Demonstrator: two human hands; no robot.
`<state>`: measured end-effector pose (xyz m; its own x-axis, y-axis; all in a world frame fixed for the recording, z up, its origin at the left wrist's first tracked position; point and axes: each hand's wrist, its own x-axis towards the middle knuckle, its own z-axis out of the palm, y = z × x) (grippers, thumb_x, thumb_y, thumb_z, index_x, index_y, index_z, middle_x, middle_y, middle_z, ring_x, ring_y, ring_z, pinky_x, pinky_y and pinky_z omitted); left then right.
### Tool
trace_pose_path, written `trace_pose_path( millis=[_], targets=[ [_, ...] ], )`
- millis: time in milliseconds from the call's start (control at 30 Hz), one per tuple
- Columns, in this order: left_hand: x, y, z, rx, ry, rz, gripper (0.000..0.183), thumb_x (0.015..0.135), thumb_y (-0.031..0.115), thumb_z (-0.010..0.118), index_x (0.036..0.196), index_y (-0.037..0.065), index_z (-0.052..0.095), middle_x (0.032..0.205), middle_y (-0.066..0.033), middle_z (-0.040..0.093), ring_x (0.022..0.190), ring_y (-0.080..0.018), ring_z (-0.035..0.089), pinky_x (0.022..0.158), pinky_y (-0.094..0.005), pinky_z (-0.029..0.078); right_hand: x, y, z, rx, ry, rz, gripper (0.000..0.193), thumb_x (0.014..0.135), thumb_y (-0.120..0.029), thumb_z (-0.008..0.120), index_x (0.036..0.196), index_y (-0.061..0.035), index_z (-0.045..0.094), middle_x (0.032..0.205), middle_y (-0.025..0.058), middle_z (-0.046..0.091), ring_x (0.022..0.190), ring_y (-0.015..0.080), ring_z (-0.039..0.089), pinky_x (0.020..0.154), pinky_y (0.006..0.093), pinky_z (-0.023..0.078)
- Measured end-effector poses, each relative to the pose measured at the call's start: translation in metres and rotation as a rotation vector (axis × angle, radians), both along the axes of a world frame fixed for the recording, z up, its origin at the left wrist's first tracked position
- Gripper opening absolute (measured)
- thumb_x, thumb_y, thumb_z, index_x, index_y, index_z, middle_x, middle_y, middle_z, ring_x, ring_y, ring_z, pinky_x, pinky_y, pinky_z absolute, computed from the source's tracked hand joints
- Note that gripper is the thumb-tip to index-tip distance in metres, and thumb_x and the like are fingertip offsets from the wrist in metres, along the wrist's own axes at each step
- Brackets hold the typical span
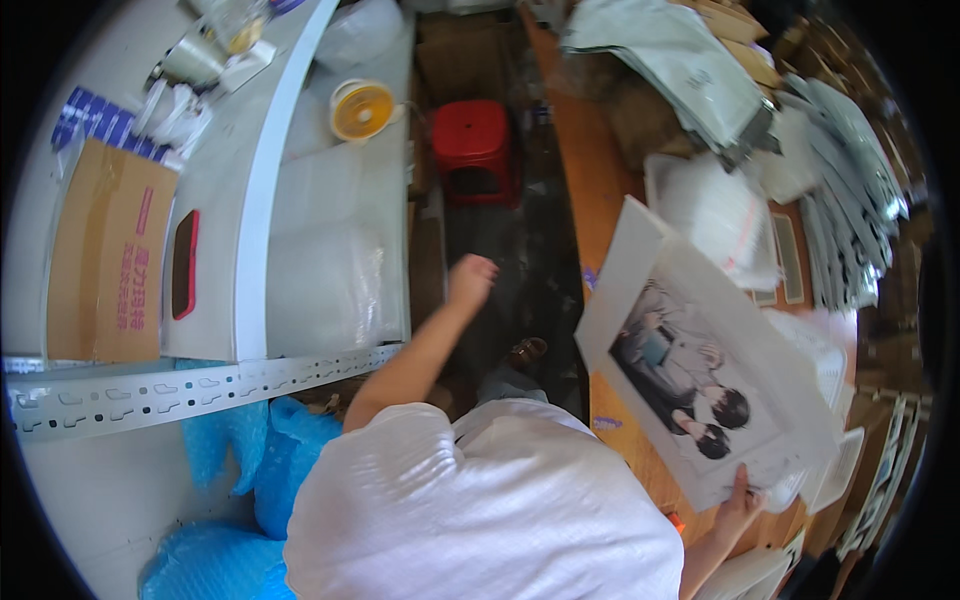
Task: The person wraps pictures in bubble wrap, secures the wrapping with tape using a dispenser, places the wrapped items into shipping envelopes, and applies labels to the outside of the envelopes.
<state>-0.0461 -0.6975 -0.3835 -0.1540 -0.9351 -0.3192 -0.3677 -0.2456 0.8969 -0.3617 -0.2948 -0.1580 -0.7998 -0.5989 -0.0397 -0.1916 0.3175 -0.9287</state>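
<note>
My right hand (738, 508) grips the lower edge of a large, flat illustrated print (680, 380) with a wide white border, fingers over its face and the thumb side hidden. The print is tilted above the wooden bench on my right and shows drawn dark-haired figures. Over the aisle between shelf and bench, my left hand (472, 282) hangs with its fingers curled in and nothing visible in them.
A red plastic stool (472, 150) stands ahead in the aisle. Grey plastic mailer bags (690, 70) and clear-wrapped packs (710, 215) crowd the wooden bench (580, 150). On the left shelves lie a cardboard box (110, 255), a red-edged phone (186, 264) and a yellow tape roll (362, 110). Blue wrap (290, 460) bulges below.
</note>
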Motion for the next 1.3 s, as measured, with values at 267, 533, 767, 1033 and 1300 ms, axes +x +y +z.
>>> trace_pose_path(
  millis=[267, 533, 767, 1033, 1300],
  targets=[
    [0.243, -0.079, -0.049, 0.164, -1.244, 0.555, 0.022, 0.077, 0.015, 0.058, 0.091, -0.001, 0.060, 0.101, -0.0178, 0.057, 0.089, -0.0332, 0.059, 0.077, -0.0409, 0.050, 0.033, -0.119, -0.054, 0.095, -0.214, 0.130, 0.031, 0.086, -0.008, 0.058, 0.113, 0.0051, 0.050, 0.104, 0.0059, 0.057, 0.093, 0.0110, 0.048, 0.082, 0.0240, 0.038],
    [0.408, -0.100, -0.132, 0.168, -2.084, -0.285, 0.026, 0.088, 0.021, 0.044, 0.099, 0.009, 0.063, 0.099, -0.0058, 0.063, 0.088, -0.0207, 0.061, 0.065, -0.0330, 0.048, 0.031, -0.117, -0.060, -0.023, -0.270, -0.054, 0.032, 0.086, -0.007, 0.057, 0.115, 0.0024, 0.049, 0.106, 0.0057, 0.058, 0.096, 0.0114, 0.051, 0.085, 0.0250, 0.039],
    [0.224, -0.200, -0.063, -0.104, -1.627, -0.165, 0.037, 0.089, 0.021, 0.037, 0.114, -0.005, 0.048, 0.118, -0.0220, 0.051, 0.113, -0.0383, 0.044, 0.098, -0.0441, 0.033, 0.037, -0.071, -0.067, -0.121, -0.266, -0.241, 0.028, 0.085, -0.008, 0.059, 0.111, 0.0016, 0.052, 0.104, 0.0050, 0.059, 0.095, 0.0102, 0.052, 0.082, 0.0246, 0.041],
    [-0.212, -0.022, -0.105, -0.252, 0.034, -1.000, 0.051, 0.093, 0.031, 0.034, 0.126, -0.007, 0.035, 0.135, -0.0226, 0.032, 0.126, -0.0318, 0.031, 0.104, -0.0389, 0.023, 0.029, -0.002, -0.155, -0.084, -0.194, -0.479, 0.031, 0.082, -0.007, 0.062, 0.111, -0.0003, 0.054, 0.102, 0.0028, 0.059, 0.093, 0.0103, 0.053, 0.082, 0.0257, 0.042],
    [-0.327, 0.028, -0.210, -0.373, -0.185, -1.262, 0.070, 0.072, 0.020, 0.067, 0.127, -0.004, 0.031, 0.115, -0.0250, 0.046, 0.108, -0.0385, 0.045, 0.092, -0.0426, 0.039, 0.061, -0.002, -0.191, -0.438, -0.384, -0.775, 0.036, 0.081, -0.002, 0.059, 0.115, 0.0036, 0.049, 0.105, 0.0115, 0.060, 0.088, 0.0188, 0.061, 0.076, 0.0313, 0.050]
  ],
)
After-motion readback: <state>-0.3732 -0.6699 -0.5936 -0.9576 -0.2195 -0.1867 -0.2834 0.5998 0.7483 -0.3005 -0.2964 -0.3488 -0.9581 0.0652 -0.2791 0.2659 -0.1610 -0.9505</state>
